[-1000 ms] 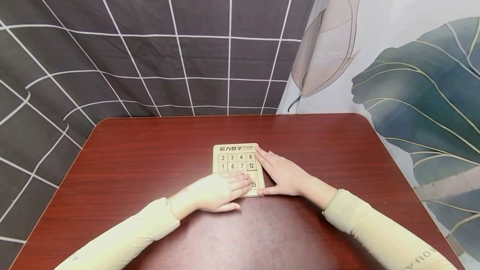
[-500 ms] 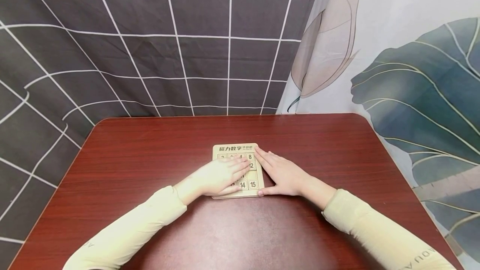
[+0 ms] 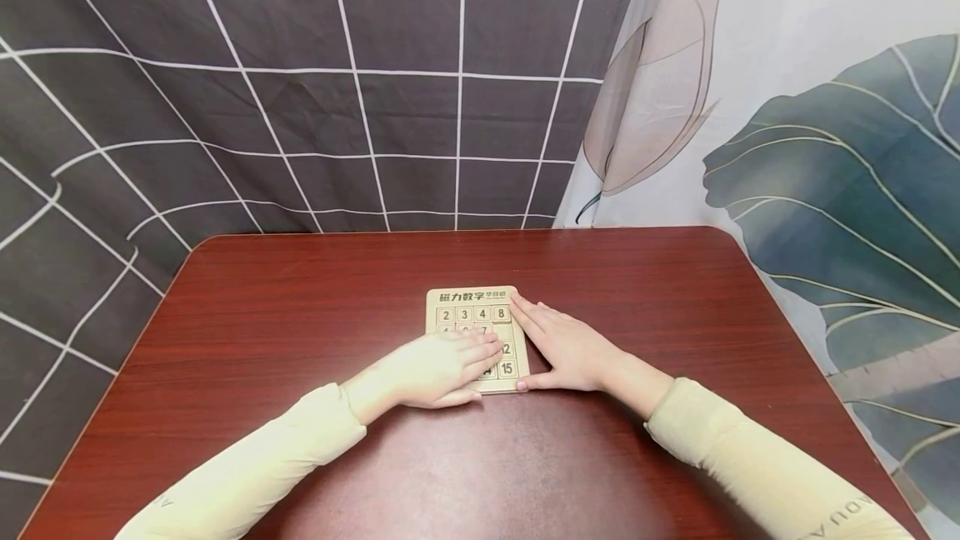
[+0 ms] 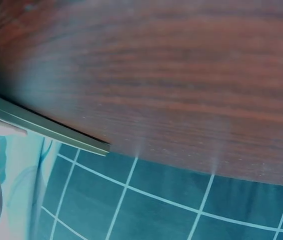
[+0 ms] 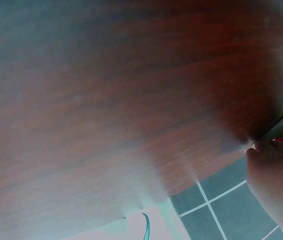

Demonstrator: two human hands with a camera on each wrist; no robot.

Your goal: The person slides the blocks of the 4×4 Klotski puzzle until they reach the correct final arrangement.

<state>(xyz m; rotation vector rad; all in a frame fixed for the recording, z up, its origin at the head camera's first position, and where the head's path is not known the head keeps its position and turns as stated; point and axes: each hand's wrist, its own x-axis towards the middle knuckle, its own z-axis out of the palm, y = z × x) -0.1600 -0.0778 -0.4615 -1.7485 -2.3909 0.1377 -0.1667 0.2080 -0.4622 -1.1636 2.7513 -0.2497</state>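
Observation:
A pale wooden number slide puzzle (image 3: 472, 297) lies flat on the table, its printed heading at the far end. My left hand (image 3: 438, 367) reaches across it palm down, fingers straight, their tips at the tile numbered 12 (image 3: 507, 349) in the third row. Above that tile, at the right end of the second row, is a gap. Several tiles at the lower left are hidden under this hand. My right hand (image 3: 567, 350) rests against the puzzle's right edge, fingers at the upper right corner and thumb at the lower right. In the left wrist view the puzzle's edge (image 4: 56, 131) shows side-on.
The reddish-brown wooden table (image 3: 300, 290) has rounded far corners. Behind it hangs a dark grey cloth (image 3: 405, 115) with a white grid. A white curtain (image 3: 780, 48) with large leaf prints hangs at the right.
My left hand went up over the puzzle, then back down toward me. The 12 tile slid from the second row to the third, where the gap was. My right hand stayed put.

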